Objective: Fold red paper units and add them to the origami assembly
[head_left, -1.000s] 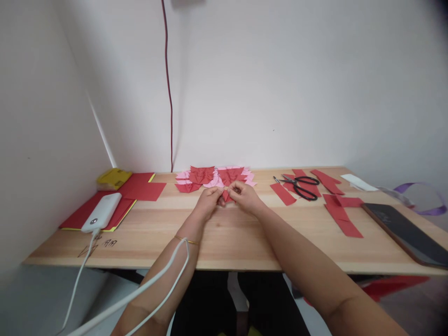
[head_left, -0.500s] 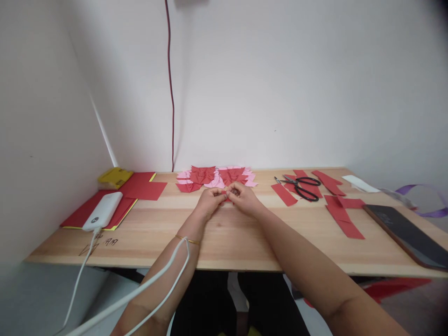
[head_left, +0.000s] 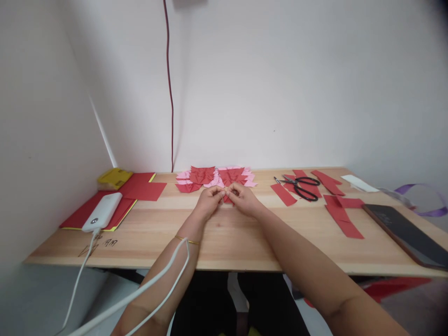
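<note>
My left hand (head_left: pixel 210 200) and my right hand (head_left: pixel 241 198) meet at the fingertips over the middle of the wooden table. Between them they pinch a small piece of red paper (head_left: pixel 228 200), mostly covered by the fingers. Just beyond the hands, against the wall, lie folded red paper pieces (head_left: pixel 202 174) and pink paper pieces (head_left: pixel 219 180) with pointed tips, piled in two groups. Both hands are closed, thumbs pressed to forefingers.
Black-handled scissors (head_left: pixel 304 187) rest among red paper scraps (head_left: pixel 345 219) on the right, near a phone (head_left: pixel 408 233). At left, a white power bank (head_left: pixel 102 212) and a yellow packet (head_left: pixel 115 178) lie on red sheets (head_left: pixel 77 210). A white cable (head_left: pixel 157 277) crosses my left forearm.
My fingertips have shifted slightly on the small red paper, and a bit more of it shows below them. The other things stay where they were.
</note>
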Demonstrator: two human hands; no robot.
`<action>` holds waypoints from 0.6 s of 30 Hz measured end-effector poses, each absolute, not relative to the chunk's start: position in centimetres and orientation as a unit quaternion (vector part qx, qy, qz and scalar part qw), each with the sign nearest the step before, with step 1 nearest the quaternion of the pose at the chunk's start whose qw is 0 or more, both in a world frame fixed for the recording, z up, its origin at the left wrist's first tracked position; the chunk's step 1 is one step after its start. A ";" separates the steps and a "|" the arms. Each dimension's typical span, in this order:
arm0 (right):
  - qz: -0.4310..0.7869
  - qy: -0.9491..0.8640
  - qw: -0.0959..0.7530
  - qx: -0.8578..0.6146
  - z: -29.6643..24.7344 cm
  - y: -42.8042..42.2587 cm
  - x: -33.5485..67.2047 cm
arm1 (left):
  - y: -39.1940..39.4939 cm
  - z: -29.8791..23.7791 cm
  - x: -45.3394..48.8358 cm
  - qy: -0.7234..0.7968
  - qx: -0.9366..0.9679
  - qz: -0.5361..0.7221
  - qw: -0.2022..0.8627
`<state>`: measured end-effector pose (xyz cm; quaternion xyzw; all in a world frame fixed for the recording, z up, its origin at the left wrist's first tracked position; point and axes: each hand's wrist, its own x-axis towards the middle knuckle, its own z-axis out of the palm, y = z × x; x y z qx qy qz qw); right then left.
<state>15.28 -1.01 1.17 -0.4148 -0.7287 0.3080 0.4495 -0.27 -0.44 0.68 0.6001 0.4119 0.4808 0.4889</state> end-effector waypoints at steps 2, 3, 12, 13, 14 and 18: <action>0.316 -0.732 0.449 -0.405 1.2 -1.1 15.3 | -0.4 0.7 -0.4 0.405 0.602 0.491 0.481; 0.320 -0.733 0.450 -0.398 1.3 -1.1 15.3 | -0.5 0.8 -0.4 0.400 0.600 0.497 0.482; 0.392 -0.716 0.452 -0.360 1.5 -1.1 15.8 | -0.5 0.9 -0.3 0.360 0.516 0.509 0.587; 0.399 -0.712 0.452 -0.359 1.5 -1.1 15.8 | -0.5 0.8 -0.3 0.359 0.510 0.508 0.594; 0.404 -0.709 0.453 -0.359 1.5 -1.0 15.8 | -0.5 0.8 -0.2 0.358 0.505 0.508 0.599; 0.409 -0.690 0.462 -0.379 1.3 -0.9 15.7 | -0.4 0.7 -0.2 0.357 0.498 0.508 0.605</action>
